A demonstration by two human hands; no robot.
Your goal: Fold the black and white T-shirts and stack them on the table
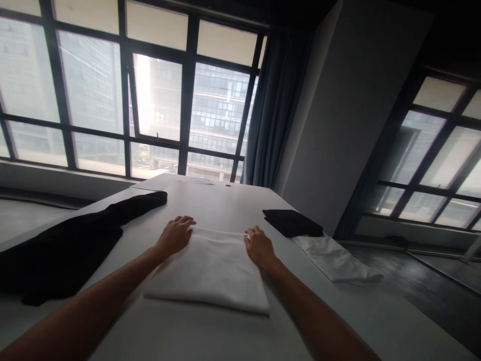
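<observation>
A folded white cloth garment (pixel 218 271) lies flat on the white table in front of me; its exact kind does not show. My left hand (pixel 176 234) is at its far left corner, fingers bent over the edge and closed on the fabric. At the far right corner my right hand (pixel 259 245) has its fingers curled over the cloth, gripping it. The fingertips of both hands are partly hidden at the far edge. The near edge of the cloth lies straight across, with slight wrinkles on top.
On the left, a black garment (pixel 71 240) is spread along the white table (pixel 210 200). To the right lie a folded black garment (pixel 293 222) and a white cloth (pixel 334 258) near the table's edge. Paper sheets (pixel 158 182) rest at the far end, before the windows and a blue curtain (pixel 278 110).
</observation>
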